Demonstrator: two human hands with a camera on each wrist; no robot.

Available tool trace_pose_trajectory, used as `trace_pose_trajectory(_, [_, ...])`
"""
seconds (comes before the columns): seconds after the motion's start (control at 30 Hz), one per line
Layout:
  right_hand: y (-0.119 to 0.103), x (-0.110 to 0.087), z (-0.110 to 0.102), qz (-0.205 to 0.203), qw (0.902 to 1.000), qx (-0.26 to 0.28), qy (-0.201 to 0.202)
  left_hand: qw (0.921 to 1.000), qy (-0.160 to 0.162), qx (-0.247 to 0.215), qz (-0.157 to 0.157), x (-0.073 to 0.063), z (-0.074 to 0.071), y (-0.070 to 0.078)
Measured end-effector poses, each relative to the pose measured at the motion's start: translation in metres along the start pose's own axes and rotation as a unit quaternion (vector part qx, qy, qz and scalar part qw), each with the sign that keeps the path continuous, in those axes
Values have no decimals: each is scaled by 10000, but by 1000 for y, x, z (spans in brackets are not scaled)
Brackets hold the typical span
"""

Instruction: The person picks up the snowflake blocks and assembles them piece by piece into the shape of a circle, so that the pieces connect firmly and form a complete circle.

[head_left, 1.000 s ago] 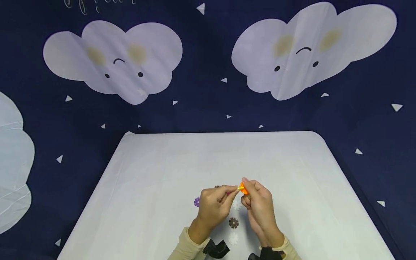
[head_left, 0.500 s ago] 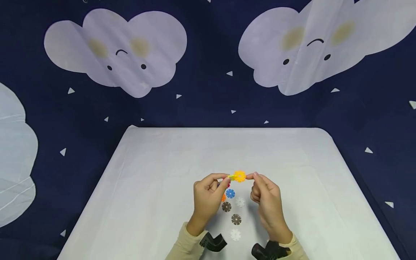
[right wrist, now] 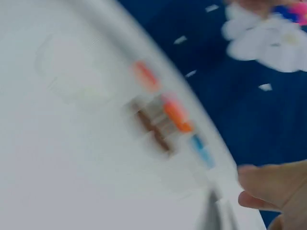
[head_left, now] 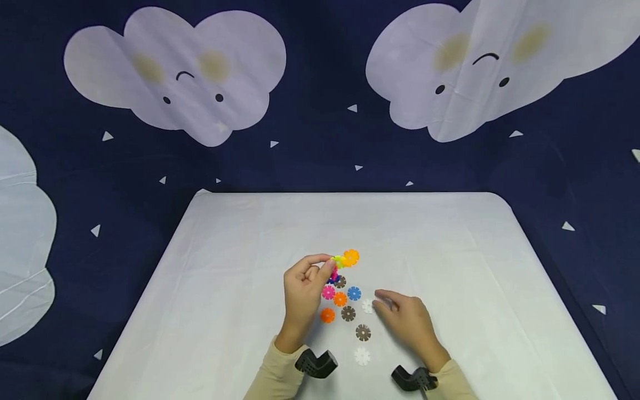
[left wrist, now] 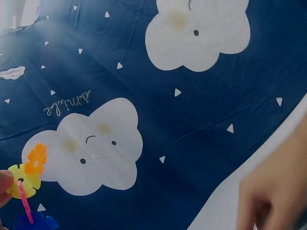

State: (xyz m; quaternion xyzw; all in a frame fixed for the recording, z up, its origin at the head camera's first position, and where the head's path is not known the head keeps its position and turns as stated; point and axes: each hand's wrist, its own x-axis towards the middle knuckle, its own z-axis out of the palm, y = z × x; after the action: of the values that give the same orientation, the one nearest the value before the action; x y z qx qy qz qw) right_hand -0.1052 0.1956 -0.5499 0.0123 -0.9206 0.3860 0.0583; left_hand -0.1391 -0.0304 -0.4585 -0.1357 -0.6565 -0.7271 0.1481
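My left hand (head_left: 304, 297) pinches a yellow snowflake disc (left wrist: 29, 181) between thumb and forefinger, raised above the table. Joined to that disc are an orange disc (head_left: 351, 258) and a pink disc (left wrist: 25, 205), seen edge-on in the left wrist view. A dark blue disc (left wrist: 37, 223) hangs at the pink one's lower end. My right hand (head_left: 411, 322) is low over the table, its thumb and forefinger apart beside a white disc (head_left: 367, 305). Nothing shows between those fingers. The right wrist view is blurred.
Loose discs lie between the hands on the white table (head_left: 225, 289): a light blue one (head_left: 354, 293), a pink one (head_left: 328, 292), two orange, several brown, and a white one (head_left: 362, 356) nearer the front. A dark blue cloth (head_left: 320, 111) with clouds stands behind.
The right hand has let go of the orange disc, which stays joined to the yellow one, and has moved down towards the table. The left hand has shifted left with the joined discs.
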Motion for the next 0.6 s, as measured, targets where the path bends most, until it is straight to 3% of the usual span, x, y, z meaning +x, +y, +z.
trace_pose_trajectory(0.1, [-1,-4,6,-381,9949,-933,-94,9995,48,-154,-280,-1,1,-1])
trace_pose_trajectory(0.17, [-4,-3,8,-471,9923,-1143,-91,9992,88,-170,-357,-2,2,-1])
trace_pose_trajectory(0.4, [-12,-3,7,-168,9950,-976,-108,9996,-284,1,-56,-4,6,-2])
trace_pose_trajectory(0.6, [-19,-4,10,-15,9980,-568,-292,9995,-126,147,243,-8,5,-1])
